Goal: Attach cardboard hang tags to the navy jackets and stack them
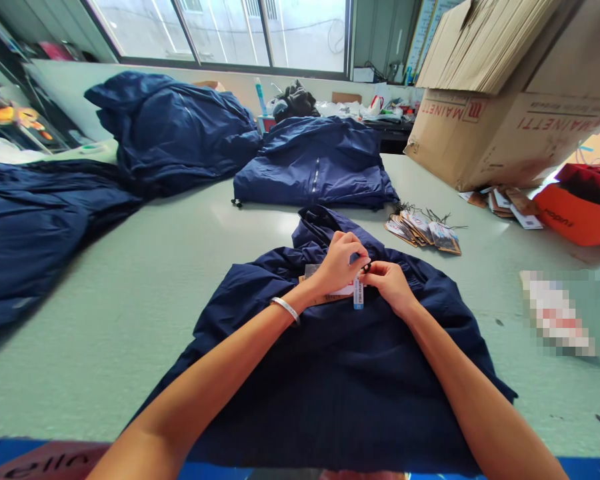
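Note:
A dark navy jacket lies spread on the table in front of me, its hood end pointing away. Over the collar, my left hand is pinched at a small black cord. From the other side my right hand pinches the same black cord, its fingertips nearly touching the left ones. A narrow white and blue hang tag hangs just below the fingers. Further tags, brown and white, lie on the collar, partly hidden behind my left hand and wrist.
Several hang tags with black strings lie right of the hood. A folded navy jacket is beyond it, with more navy garments at left. Large cardboard boxes and an orange bag stand at right on the pale green table.

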`<state>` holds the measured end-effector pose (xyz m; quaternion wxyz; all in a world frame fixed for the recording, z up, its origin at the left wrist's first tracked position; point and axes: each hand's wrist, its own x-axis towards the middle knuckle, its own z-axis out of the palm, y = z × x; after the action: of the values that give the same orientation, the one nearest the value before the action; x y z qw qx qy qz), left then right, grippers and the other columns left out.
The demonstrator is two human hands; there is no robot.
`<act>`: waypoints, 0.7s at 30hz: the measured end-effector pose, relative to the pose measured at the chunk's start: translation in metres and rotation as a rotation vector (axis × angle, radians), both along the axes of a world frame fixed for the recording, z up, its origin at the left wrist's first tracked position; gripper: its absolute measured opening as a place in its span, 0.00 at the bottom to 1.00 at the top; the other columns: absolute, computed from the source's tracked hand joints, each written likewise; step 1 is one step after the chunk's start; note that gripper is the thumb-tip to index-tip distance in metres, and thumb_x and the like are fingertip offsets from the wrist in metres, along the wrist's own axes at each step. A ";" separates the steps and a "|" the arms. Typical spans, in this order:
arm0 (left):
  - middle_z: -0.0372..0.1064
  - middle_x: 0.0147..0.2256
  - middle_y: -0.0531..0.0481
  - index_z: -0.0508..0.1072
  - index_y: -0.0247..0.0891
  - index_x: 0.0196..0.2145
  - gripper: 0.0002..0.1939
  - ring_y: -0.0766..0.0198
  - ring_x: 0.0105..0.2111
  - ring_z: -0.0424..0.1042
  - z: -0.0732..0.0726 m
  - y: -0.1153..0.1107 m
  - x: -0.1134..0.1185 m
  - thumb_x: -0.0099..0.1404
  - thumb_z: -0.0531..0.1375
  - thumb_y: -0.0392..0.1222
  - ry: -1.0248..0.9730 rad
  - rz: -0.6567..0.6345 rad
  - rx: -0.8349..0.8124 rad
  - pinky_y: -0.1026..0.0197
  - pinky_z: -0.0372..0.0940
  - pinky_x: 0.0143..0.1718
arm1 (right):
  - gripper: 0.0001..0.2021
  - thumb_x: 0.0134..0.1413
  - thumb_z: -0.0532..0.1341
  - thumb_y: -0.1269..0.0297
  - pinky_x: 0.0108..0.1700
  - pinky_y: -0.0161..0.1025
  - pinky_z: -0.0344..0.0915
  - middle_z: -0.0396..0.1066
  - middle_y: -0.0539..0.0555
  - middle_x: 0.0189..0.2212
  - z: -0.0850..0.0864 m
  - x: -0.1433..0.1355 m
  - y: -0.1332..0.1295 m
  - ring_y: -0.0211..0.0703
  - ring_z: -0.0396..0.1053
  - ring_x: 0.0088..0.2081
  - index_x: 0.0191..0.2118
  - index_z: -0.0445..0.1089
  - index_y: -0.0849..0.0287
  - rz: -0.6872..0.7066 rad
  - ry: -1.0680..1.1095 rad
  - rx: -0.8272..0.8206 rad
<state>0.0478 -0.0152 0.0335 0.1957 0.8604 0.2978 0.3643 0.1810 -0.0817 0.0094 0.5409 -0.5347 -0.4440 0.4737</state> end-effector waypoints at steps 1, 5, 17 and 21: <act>0.68 0.33 0.49 0.73 0.38 0.27 0.05 0.58 0.42 0.61 -0.001 0.000 0.001 0.61 0.61 0.34 0.000 0.006 0.001 0.55 0.61 0.48 | 0.05 0.31 0.67 0.65 0.31 0.36 0.58 0.69 0.46 0.17 -0.001 0.001 0.000 0.35 0.61 0.23 0.18 0.72 0.60 0.004 -0.010 0.003; 0.68 0.34 0.48 0.74 0.38 0.28 0.04 0.58 0.42 0.62 -0.004 -0.003 0.002 0.61 0.61 0.35 -0.018 0.036 -0.004 0.53 0.61 0.48 | 0.05 0.31 0.66 0.66 0.31 0.36 0.58 0.69 0.46 0.16 -0.005 0.004 0.001 0.35 0.62 0.22 0.17 0.70 0.59 0.026 -0.021 -0.001; 0.69 0.34 0.49 0.75 0.38 0.29 0.03 0.59 0.42 0.63 -0.009 0.002 0.000 0.61 0.62 0.36 -0.076 0.049 -0.090 0.53 0.61 0.49 | 0.16 0.33 0.71 0.62 0.33 0.38 0.65 0.71 0.46 0.22 0.001 0.002 0.000 0.38 0.67 0.25 0.33 0.72 0.57 -0.033 0.056 0.063; 0.70 0.35 0.49 0.76 0.38 0.31 0.03 0.59 0.42 0.64 -0.008 -0.002 0.000 0.61 0.61 0.37 -0.079 0.055 -0.097 0.53 0.61 0.50 | 0.14 0.35 0.71 0.57 0.32 0.38 0.64 0.70 0.47 0.23 -0.003 0.003 0.000 0.37 0.65 0.25 0.30 0.73 0.57 -0.029 0.027 0.113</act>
<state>0.0476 -0.0169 0.0250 0.2388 0.8264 0.3307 0.3882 0.1842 -0.0820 0.0069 0.5828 -0.5034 -0.4548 0.4473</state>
